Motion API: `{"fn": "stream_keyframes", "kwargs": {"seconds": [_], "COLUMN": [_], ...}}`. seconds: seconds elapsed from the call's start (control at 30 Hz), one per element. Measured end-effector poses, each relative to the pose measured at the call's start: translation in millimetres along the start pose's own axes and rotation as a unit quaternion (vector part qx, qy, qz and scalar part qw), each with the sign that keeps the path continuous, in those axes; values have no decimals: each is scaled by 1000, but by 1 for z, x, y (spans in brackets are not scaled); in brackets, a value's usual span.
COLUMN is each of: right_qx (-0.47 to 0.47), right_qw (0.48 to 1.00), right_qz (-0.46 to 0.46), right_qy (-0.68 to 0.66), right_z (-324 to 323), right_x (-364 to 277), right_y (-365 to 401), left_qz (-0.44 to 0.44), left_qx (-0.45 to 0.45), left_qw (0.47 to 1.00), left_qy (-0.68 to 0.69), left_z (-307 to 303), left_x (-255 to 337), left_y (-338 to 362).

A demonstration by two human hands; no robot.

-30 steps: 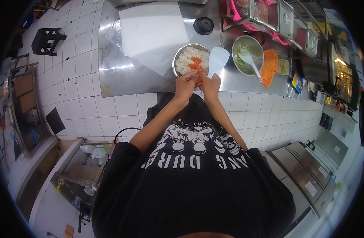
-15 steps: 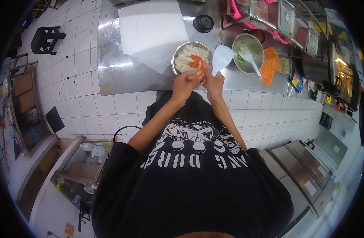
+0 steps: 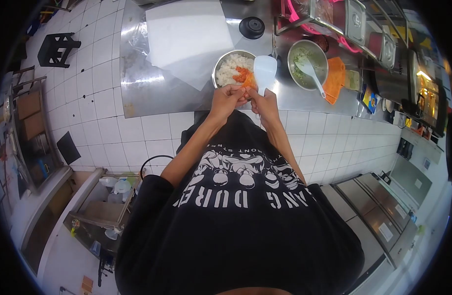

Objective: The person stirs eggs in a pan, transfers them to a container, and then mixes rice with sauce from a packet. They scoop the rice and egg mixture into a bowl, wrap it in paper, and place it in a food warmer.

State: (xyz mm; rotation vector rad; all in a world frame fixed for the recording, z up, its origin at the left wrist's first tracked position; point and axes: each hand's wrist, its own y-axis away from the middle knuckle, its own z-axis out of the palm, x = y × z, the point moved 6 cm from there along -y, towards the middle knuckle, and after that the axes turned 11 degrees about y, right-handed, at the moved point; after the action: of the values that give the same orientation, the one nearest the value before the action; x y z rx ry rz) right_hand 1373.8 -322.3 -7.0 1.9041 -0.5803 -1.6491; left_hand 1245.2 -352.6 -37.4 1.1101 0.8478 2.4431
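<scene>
A metal bowl (image 3: pixel 215 73) of white rice (image 3: pixel 231 66) stands at the counter's front edge. Chunky orange-red sauce (image 3: pixel 241 74) lies on the rice. My left hand (image 3: pixel 227 102) is closed at the bowl's near rim, its fingertips pinching what looks like a small orange-smeared plastic bag (image 3: pixel 249 82). My right hand (image 3: pixel 266 105) grips the handle of a pale rice paddle (image 3: pixel 265 69), and its fingertips come close to the bag. The paddle's blade points away from me, beside the bowl's right rim. My fingers partly hide the bag.
Right of the paddle sits a metal bowl (image 3: pixel 291 59) with green bits and a white spoon (image 3: pixel 309 71). Beside it are an orange cloth (image 3: pixel 335 78) and a rack (image 3: pixel 314 22). White paper (image 3: pixel 189 37) and a black bowl (image 3: pixel 251 28) lie farther back on the steel counter (image 3: pixel 152 101).
The paddle has swung left and upright, nearer the rice bowl. The orange-smeared bag has drawn lower between my hands, and more sauce shows on the rice.
</scene>
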Motion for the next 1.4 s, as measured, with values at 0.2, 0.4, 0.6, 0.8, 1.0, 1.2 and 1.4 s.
{"fn": "stream_keyframes", "kwargs": {"seconds": [0.2, 0.4, 0.6, 0.8, 1.0, 1.2, 1.4], "right_qx": [23, 82, -3, 61, 111, 82, 71], "right_qw": [999, 995, 1000, 998, 988, 991, 989], "right_qz": [8, -17, 2, -33, -91, -83, -88], "right_qy": [25, 50, -2, -1, 59, 61, 98], "right_z": [2, 6, 11, 11, 7, 12, 7], "right_x": [-4, -7, -1, -12, -5, -4, -3], "right_y": [2, 0, -4, -5, -10, -6, -10], "left_qz": [18, 138, 126, 193, 204, 187, 198], "left_qx": [-5, 4, -18, 1, 38, 9, 6], "left_qw": [998, 977, 980, 977, 963, 962, 960], "left_qy": [-59, -163, -153, -95, -170, -199, -196], "left_z": [3, 14, 9, 15, 13, 9, 15], "left_x": [-2, 8, -2, 1, -4, -12, -2], "left_y": [3, 11, 8, 9, 8, 3, 9]}}
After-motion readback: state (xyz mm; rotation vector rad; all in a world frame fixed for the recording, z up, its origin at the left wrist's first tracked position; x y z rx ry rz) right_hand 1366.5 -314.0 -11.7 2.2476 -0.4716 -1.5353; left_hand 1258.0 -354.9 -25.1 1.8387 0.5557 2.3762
